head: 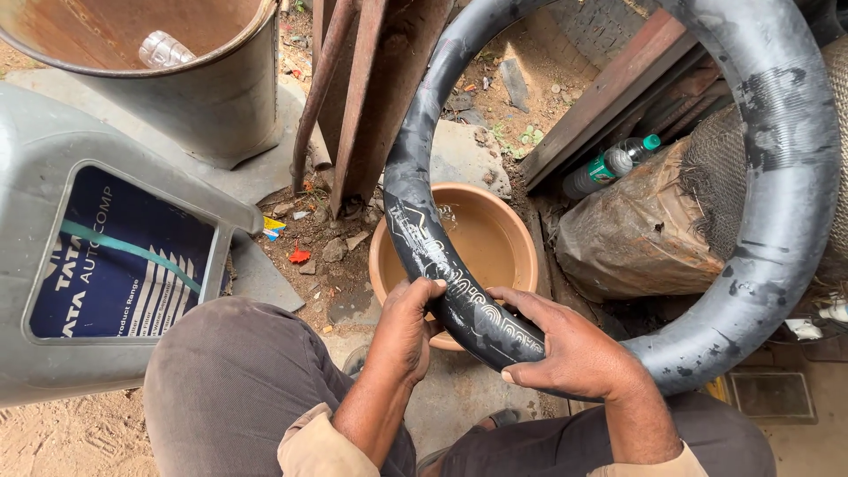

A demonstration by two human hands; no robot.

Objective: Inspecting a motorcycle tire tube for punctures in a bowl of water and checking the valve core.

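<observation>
A large inflated black rubber inner tube forms a ring across the right half of the head view. Its lower part passes over a brown plastic basin holding muddy water. My left hand grips the tube's lower left stretch from the near side. My right hand wraps over the tube just to the right of it. The tube is wet and streaked with pale markings between my hands. My knees in brown trousers sit below.
A grey plastic jerrycan with a blue label lies at left. A rusty metal drum holds a clear bottle. Rusted iron bars lean at centre. A green-capped bottle and a brown sack sit at right.
</observation>
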